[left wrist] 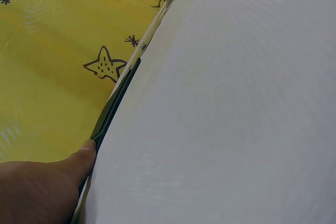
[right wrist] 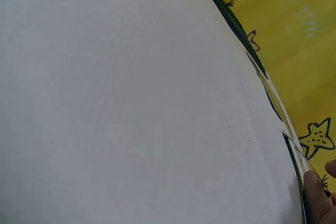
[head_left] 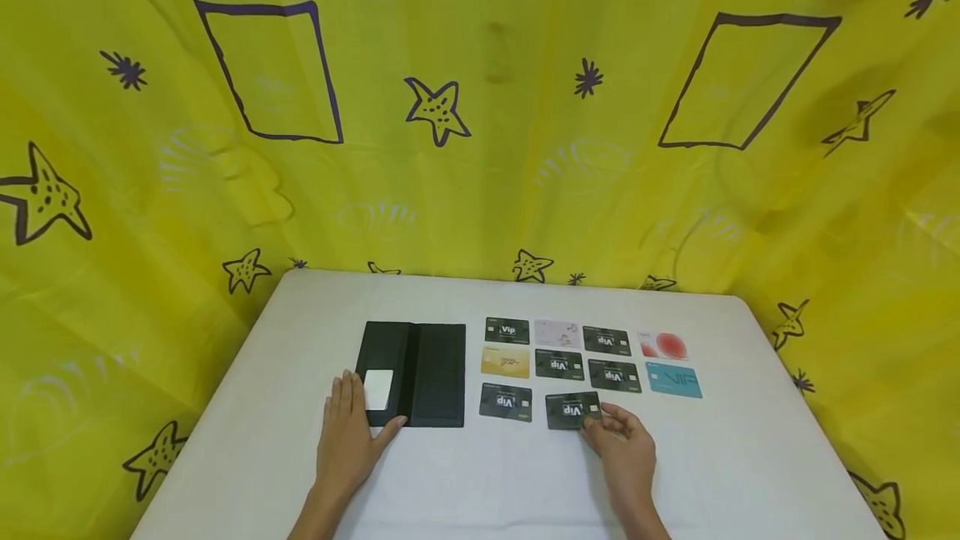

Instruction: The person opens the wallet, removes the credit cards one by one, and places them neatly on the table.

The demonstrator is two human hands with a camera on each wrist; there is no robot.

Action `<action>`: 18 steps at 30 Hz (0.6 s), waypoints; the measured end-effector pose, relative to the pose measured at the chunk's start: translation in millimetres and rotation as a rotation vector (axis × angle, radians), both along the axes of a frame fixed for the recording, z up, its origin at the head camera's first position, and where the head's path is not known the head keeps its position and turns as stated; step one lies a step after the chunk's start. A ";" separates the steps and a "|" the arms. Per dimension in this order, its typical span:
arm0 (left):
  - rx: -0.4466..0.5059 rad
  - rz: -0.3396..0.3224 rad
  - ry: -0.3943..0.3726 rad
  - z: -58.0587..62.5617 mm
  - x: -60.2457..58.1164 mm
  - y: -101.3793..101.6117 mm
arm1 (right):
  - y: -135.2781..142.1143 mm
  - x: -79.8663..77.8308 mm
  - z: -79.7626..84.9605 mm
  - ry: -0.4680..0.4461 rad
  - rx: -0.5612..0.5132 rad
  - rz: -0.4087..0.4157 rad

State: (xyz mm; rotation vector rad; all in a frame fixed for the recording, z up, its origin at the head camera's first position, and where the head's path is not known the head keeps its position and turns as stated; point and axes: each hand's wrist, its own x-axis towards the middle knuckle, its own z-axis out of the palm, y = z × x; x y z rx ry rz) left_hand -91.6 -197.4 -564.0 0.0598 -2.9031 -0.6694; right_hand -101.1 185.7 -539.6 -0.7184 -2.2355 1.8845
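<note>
An opened black card wallet (head_left: 438,377) lies flat on the white table, a white card (head_left: 378,390) showing in its left half. My left hand (head_left: 348,432) rests along the wallet's left side with fingers straight, its thumb at the lower edge near the fold. In the left wrist view that thumb (left wrist: 81,161) touches the wallet (left wrist: 113,103), seen edge-on. My right hand (head_left: 626,448) pinches the right end of a black VIP card (head_left: 566,412), which is slightly tilted up. In the right wrist view the fingers (right wrist: 315,195) hold the card at the frame's edge.
Right of the wallet lie rows of cards: several black VIP cards (head_left: 506,402), a gold card (head_left: 505,362), a pale pink card (head_left: 557,332), a red-and-white card (head_left: 664,345) and a blue card (head_left: 673,380). A yellow curtain (head_left: 495,190) surrounds the table (head_left: 247,440).
</note>
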 end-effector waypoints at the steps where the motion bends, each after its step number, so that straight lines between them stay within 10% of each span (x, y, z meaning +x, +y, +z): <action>1: 0.002 -0.001 -0.002 0.1 0.5 -0.2 | 0.5 1.4 -0.7 -0.007 0.060 0.018; 18: -0.001 0.005 -0.001 1.7 0.3 0.3 | 1.2 -6.4 2.9 0.065 0.447 0.141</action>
